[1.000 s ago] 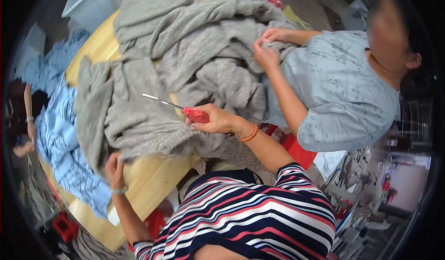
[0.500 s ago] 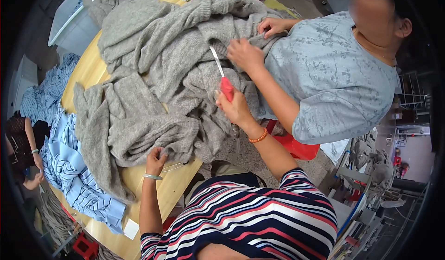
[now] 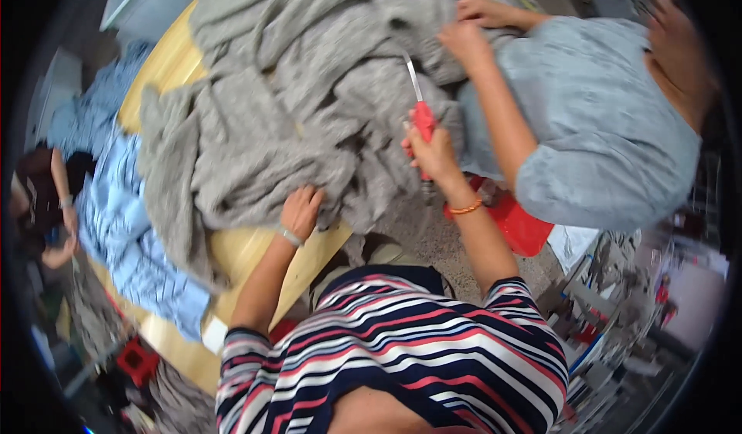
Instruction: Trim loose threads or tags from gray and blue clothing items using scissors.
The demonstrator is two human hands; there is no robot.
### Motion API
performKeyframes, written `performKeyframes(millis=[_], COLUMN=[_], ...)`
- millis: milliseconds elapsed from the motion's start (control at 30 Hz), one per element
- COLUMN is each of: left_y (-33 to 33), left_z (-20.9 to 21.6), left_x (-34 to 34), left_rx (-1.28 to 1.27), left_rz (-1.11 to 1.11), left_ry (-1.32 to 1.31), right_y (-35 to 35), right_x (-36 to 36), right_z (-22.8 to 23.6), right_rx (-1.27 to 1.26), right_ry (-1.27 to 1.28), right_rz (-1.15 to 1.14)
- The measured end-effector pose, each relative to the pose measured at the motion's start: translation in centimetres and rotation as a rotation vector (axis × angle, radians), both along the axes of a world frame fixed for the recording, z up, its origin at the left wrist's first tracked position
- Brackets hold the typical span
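Observation:
A heap of grey knitted garments covers most of the table in front of me. My left hand lies on the near edge of the knit, fingers slightly bent and apart over the cloth. In my right hand is a red air blow gun, its fingers wrapped round the handle. The thin metal nozzle points away over the heap, close to the fabric; blur hides whether it touches. At the right, a co-worker's two hands hold part of the grey knit.
The co-worker in a grey-blue shirt stands close on my right, beside a red stool. Blue striped garments hang over the left edge of the wooden table. A pale plastic bin stands far left; another person is at left.
My left hand has moved from above the table's near edge onto the grey knit. My right hand has shifted right with the blow gun. The co-worker's hands have come together; the view has tilted.

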State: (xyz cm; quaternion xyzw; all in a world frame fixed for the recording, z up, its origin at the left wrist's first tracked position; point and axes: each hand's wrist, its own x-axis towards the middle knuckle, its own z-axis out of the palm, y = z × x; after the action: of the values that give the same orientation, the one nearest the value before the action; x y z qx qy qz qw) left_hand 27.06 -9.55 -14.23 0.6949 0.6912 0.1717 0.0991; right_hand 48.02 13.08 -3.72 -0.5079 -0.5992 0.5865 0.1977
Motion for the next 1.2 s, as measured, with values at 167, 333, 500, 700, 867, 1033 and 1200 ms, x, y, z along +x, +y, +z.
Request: performKeyframes(millis=[167,333,500,700,867,1033,1200], left_y=[1.1,0.3,2.2,3.8,3.1,1.9,-0.7], left_z=[0.3,0.7,0.9,-2.8,-6.5,-5.9,0.6], left_x=[-2.7,-11.9,-9.1,-7.8,-7.4,-8.2,-5.7], left_rx=[0.140,0.663,0.004,0.136,0.190,0.107,0.149], left_rz=[0.725,0.752,0.929,0.877,0.750,0.730,0.768], left_ry=[-1.280,-1.899,-1.452,-1.571,-1.489,-1.633,-0.828], right_y=[-1.2,-3.5,-5.3,-7.5,-7.9,-8.0,-8.1], right_x=[0.0,-1.3,-2.2,-4.5,-5.7,-6.2,-4.9], right_z=[1.3,1.7,0.5,3.0,3.0,3.7,3.3], right_rx=[0.068,0.161,0.330,0.327,0.332,0.317,0.390], right_ry=[-0.007,-0.031,-0.111,-0.386,-0.556,-0.566,-0.479], right_rz=[0.248,0.404,0.566,0.770,1.074,1.074,0.999])
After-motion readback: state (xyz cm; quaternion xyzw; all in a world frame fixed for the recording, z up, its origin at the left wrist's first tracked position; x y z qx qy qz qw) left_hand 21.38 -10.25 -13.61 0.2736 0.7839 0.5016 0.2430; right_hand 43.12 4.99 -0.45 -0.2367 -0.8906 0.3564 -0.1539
